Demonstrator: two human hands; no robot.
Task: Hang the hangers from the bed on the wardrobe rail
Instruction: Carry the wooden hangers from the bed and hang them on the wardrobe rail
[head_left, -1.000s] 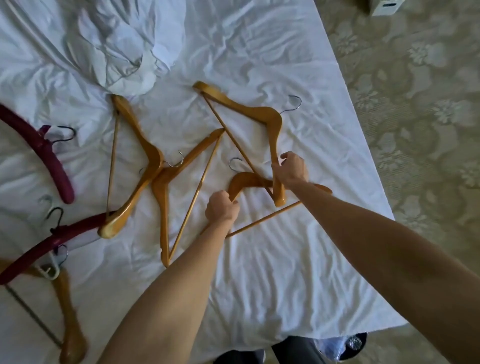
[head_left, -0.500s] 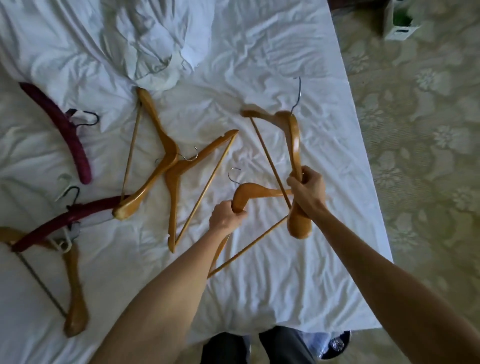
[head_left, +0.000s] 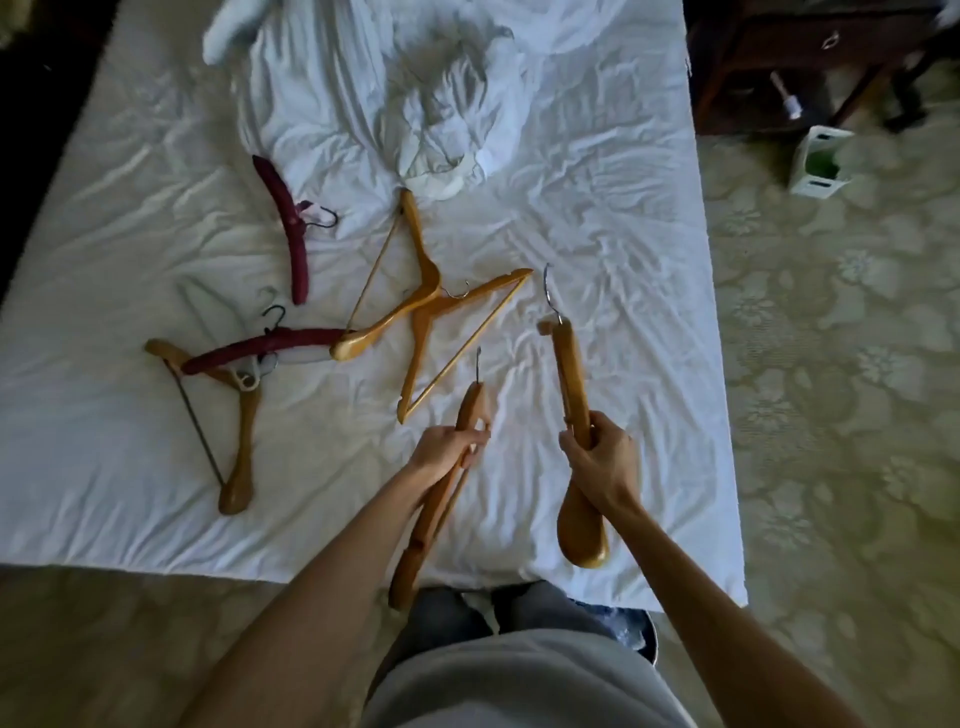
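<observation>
Bed (head_left: 597, 260): white crumpled sheet, spread out beyond both hands, its near edge just under the forearms.
Bedding heap (head_left: 441, 98): bunched white cloth, far beyond both grips.
Loose hangers: five lying flat on the sheet, all left of and beyond the left hand. Two wooden ones (head_left: 415, 312) overlap nearest the grip, two maroon padded ones (head_left: 285, 223) sit further left, and one wooden one (head_left: 241, 415) lies far left.
Right hanger (head_left: 569, 374): wooden, edge-on, lifted off the sheet, hook pointing away, broad end hanging below the wrist.
Left hanger (head_left: 470, 410): wooden, edge-on, also lifted, hook away, long end trailing back under the forearm.
Right hand (head_left: 602, 462): fingers wrapped tight round the right hanger's middle.
Left hand (head_left: 447, 449): closed firmly round the left hanger, just beside the right one but apart.
</observation>
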